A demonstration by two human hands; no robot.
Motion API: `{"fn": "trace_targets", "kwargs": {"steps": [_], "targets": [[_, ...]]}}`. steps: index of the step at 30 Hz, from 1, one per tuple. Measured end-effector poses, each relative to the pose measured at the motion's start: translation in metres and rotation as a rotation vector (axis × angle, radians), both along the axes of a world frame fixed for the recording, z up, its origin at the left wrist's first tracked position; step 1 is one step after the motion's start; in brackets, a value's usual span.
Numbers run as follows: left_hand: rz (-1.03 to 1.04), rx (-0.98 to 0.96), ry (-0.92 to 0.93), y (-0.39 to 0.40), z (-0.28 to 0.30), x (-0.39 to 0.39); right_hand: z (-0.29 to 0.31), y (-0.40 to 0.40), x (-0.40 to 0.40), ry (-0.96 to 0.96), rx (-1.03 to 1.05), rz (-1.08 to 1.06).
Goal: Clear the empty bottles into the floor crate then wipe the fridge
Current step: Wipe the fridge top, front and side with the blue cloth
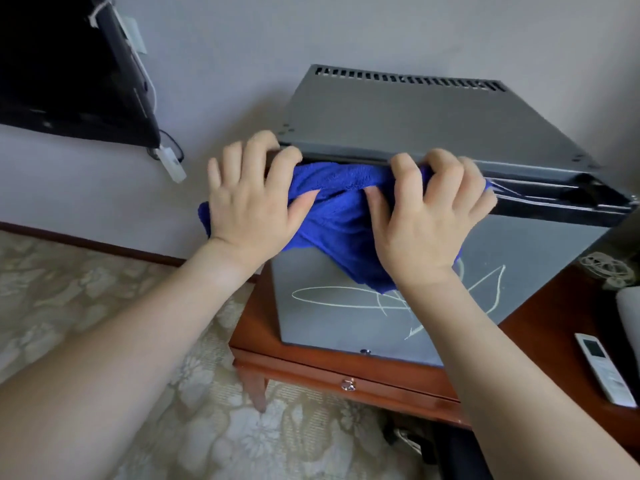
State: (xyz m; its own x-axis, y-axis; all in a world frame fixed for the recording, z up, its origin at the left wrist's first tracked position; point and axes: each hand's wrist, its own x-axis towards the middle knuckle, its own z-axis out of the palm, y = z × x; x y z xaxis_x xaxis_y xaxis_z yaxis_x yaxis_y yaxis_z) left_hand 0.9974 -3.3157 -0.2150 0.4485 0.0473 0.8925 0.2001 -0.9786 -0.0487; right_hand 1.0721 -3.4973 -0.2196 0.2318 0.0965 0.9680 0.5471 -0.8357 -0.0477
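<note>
At top front edge of mini fridge (398, 112), your right hand (429, 216) has fingers curled, clenching blue microfibre cloth (339, 216) against seam above door; your left hand (252, 199) lies on cloth's left end, fingers spread and bent over fridge corner, thumb pressing cloth; cloth hangs down grey door (346, 323) with pale leaf drawing; fridge sits on reddish wooden table (540, 327); white remote control (602, 368) lies on table to right; patterned carpet (104, 306) below.
</note>
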Motion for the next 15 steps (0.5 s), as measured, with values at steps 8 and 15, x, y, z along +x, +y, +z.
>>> {"fn": "trace_targets", "kwargs": {"steps": [8, 15], "targets": [[0.112, 0.091, -0.043, -0.012, -0.018, 0.006, -0.015, 0.015, -0.012, 0.005, 0.066, -0.173], [0.050, 0.069, -0.042, 0.001, -0.119, 0.009, -0.112, 0.014, -0.011, -0.008, 0.011, -0.163]]}}
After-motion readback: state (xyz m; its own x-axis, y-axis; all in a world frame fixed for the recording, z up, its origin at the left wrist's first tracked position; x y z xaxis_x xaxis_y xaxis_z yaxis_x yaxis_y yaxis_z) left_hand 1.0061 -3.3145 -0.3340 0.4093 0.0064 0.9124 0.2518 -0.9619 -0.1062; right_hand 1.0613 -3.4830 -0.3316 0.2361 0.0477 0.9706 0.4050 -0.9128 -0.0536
